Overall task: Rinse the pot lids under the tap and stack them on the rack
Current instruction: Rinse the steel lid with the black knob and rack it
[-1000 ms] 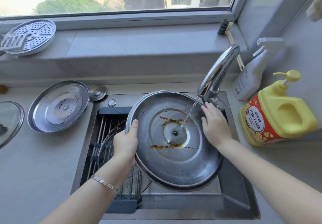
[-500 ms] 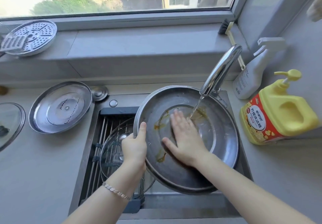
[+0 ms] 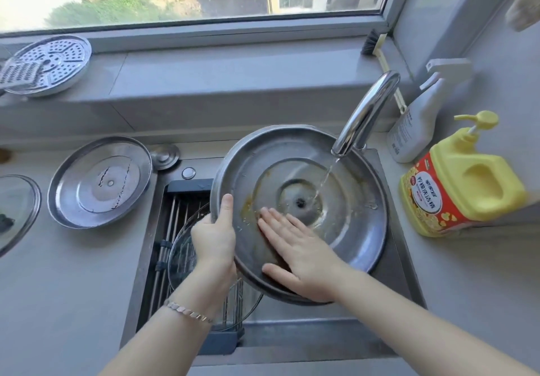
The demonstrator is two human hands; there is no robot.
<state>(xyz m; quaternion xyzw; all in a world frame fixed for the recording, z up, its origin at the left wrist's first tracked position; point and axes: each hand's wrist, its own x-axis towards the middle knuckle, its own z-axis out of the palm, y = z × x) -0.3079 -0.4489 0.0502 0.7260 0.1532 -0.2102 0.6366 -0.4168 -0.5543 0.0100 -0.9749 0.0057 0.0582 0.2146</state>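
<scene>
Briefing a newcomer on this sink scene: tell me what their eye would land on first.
The big steel lid comes first, held over the sink in the middle, with brown residue on its inner face and water from the tap falling on it. The left hand grips its left rim while the right hand lies flat on the inside. Next comes the yellow detergent jug on the counter at far right.

We've got a dull, smeary steel lid [image 3: 344,229], shiny chrome tap [image 3: 365,115], clear glass lid [image 3: 187,247] on our wire rack [image 3: 166,229], glossy yellow plastic jug [image 3: 464,182], matt grey counter [image 3: 67,288]
</scene>
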